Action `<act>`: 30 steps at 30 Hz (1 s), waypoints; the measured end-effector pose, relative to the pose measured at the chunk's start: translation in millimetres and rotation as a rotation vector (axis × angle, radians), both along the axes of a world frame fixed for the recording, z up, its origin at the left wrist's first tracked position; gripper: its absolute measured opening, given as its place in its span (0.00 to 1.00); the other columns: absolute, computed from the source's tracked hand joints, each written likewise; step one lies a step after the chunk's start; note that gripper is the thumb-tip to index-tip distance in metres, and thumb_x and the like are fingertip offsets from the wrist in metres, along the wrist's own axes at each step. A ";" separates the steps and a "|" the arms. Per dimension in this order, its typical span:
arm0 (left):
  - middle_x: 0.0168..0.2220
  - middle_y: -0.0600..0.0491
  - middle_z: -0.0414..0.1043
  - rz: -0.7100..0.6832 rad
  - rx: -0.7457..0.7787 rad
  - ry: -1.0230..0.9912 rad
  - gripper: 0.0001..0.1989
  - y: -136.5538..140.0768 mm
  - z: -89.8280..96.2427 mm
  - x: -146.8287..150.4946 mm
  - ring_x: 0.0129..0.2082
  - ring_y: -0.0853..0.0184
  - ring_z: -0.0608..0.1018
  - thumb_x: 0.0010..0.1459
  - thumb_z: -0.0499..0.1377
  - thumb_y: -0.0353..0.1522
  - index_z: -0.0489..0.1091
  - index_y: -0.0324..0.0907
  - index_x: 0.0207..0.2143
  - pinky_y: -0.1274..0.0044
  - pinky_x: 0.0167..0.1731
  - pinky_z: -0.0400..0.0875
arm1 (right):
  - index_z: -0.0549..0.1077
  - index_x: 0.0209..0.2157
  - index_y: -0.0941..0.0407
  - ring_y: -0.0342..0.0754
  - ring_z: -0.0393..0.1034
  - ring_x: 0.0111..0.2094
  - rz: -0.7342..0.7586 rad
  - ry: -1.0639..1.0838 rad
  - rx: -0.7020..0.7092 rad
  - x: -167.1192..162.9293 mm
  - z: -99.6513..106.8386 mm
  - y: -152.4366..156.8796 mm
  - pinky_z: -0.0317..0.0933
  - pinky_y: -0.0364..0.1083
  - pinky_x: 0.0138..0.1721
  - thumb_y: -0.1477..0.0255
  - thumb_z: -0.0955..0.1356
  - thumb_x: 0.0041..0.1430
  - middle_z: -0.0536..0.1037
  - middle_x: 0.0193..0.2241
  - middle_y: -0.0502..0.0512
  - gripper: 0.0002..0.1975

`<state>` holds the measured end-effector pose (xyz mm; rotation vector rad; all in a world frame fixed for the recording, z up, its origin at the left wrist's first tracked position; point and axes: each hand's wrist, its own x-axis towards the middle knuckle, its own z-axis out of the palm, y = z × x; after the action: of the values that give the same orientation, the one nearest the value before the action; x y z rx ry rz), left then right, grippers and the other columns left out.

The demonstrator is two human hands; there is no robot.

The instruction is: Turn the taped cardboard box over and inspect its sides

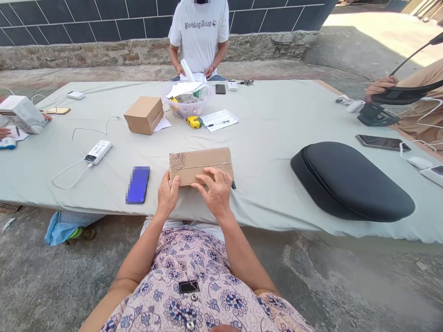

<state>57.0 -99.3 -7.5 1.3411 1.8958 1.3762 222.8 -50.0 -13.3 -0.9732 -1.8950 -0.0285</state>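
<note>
A flat brown cardboard box point(188, 175) lies on the cloth in front of me. Dark looped thread point(179, 160) spreads over its far left corner, and a thin pale line crosses its top. My left hand point(168, 193) grips the box's near left corner, thumb on top and fingers along the side. Over the right part of the box, my right hand point(218, 191) is curled, with thumb and forefinger close together near the front edge. Whatever sits between those fingertips is too small to make out. A small dark object point(233, 185) pokes out beside the box's right end.
A phone point(138, 185) and a white power bank point(98, 152) lie to the left. Farther back are another box point(143, 114), a plastic basket point(188, 108) and a yellow tape measure point(194, 121). A black cushion-like seat point(353, 180) stands right. People sit opposite and at both sides.
</note>
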 end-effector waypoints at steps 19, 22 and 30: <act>0.61 0.41 0.67 0.005 0.162 -0.203 0.34 5.0 -21.9 -9.7 0.61 0.57 0.72 0.61 0.58 0.51 0.56 0.44 0.63 0.65 0.59 0.68 | 0.73 0.50 0.56 0.50 0.73 0.41 0.058 0.565 -0.418 45.4 -16.7 5.5 0.71 0.47 0.38 0.53 0.68 0.61 0.77 0.40 0.58 0.24; 0.58 0.42 0.70 0.040 0.094 -0.119 0.28 6.8 -21.1 -9.1 0.58 0.57 0.73 0.62 0.59 0.45 0.60 0.44 0.60 0.65 0.55 0.71 | 0.74 0.50 0.56 0.50 0.73 0.41 -0.003 0.599 -0.445 45.6 -21.2 7.9 0.71 0.48 0.40 0.52 0.66 0.62 0.77 0.41 0.59 0.24; 0.57 0.43 0.69 0.034 0.062 0.056 0.26 7.9 -33.5 -13.9 0.57 0.58 0.73 0.59 0.59 0.34 0.60 0.43 0.60 0.65 0.53 0.73 | 0.74 0.51 0.56 0.50 0.73 0.41 -0.017 0.617 -0.526 48.2 -44.4 16.9 0.70 0.49 0.42 0.52 0.67 0.60 0.78 0.43 0.59 0.26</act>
<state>43.1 -91.3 -41.0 1.3974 1.9352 1.4394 271.1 -33.1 -57.7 -1.1731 -1.3330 0.7124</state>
